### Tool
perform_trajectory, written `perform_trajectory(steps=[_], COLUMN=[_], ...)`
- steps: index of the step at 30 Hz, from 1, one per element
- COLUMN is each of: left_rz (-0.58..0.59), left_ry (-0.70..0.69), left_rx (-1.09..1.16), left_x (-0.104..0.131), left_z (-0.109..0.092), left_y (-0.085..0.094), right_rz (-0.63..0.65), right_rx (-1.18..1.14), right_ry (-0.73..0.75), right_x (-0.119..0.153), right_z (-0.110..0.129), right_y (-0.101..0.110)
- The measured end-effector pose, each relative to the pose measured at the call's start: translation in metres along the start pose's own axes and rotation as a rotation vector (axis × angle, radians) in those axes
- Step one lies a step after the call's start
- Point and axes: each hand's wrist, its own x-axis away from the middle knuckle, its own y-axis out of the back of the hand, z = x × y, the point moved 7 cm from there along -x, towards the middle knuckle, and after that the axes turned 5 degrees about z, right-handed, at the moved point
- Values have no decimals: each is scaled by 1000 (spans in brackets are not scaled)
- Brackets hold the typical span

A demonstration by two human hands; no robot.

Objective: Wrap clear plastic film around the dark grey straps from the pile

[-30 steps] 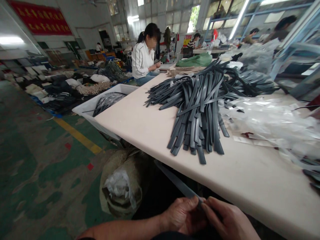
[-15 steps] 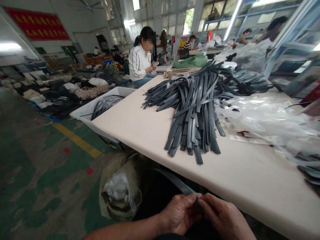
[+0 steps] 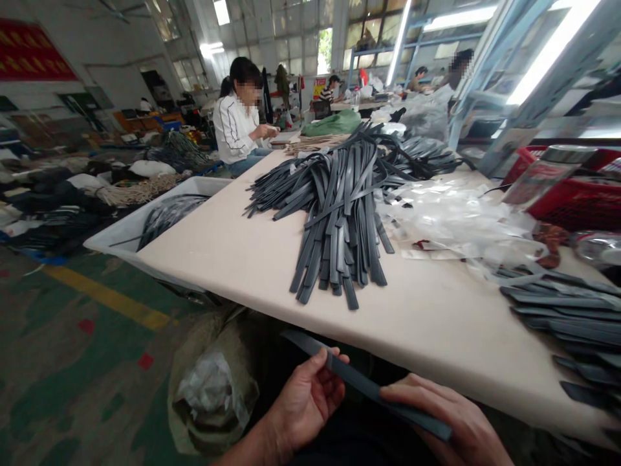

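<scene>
A flat dark grey strap (image 3: 358,380) runs slantwise across my lap, just in front of the table edge. My left hand (image 3: 308,398) pinches it between thumb and fingers near its upper left stretch. Further along, towards the blunt lower right end, my right hand (image 3: 431,404) is closed over the strap, its fingertips partly hidden underneath. Beyond my hands, a heap of similar dark straps (image 3: 339,226) lies on the pale table (image 3: 208,255), their ends fanned towards me. Another stack of straps (image 3: 565,314) rests at the table's right side.
Clear plastic wrapping (image 3: 460,210) lies between the strap piles. A red basket (image 3: 567,200) stands at the far right. Below the table's edge sits an open sack (image 3: 182,404) with plastic inside. A white bin (image 3: 109,239) stands left of the table, and a co-worker (image 3: 235,126) sits beyond.
My hands have moved apart along the strap, showing a longer stretch between them. The view has turned to the right, bringing the red basket and more of the right-hand stack into sight.
</scene>
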Motion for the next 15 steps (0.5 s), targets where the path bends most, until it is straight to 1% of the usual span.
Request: perform_trajectory(steps=[2, 4, 6, 8, 10, 11, 12, 13, 14, 15], left_rz=[64, 145, 227, 324, 413, 425, 399, 328, 217, 87], left_ry=[11, 15, -1, 14, 103, 148, 172, 154, 90, -3], left_rx=[-41, -93, -120, -81, -1, 44, 87, 123, 158, 185], left_x=[1, 3, 6, 9, 11, 11, 8, 3, -3, -8], left_z=[5, 9, 11, 12, 16, 17, 15, 10, 0, -13], left_y=[-1, -2, -5, -10, -16, -15, -10, 0, 15, 35], right_rz=[24, 35, 35, 50, 84, 105, 121, 137, 152, 162], right_rx=[14, 77, 132, 102, 0, -51, -90, -114, -131, -142], right_ry=[100, 161, 229, 303, 300, 267, 222, 184, 160, 144], right_x=[-18, -31, -39, -43, -47, -48, -48, -47, -45, -41], right_z=[6, 7, 8, 10, 9, 7, 5, 4, 4, 5], right_y=[-16, -31, -43, -52, -56, -57, -55, -53, -49, -43])
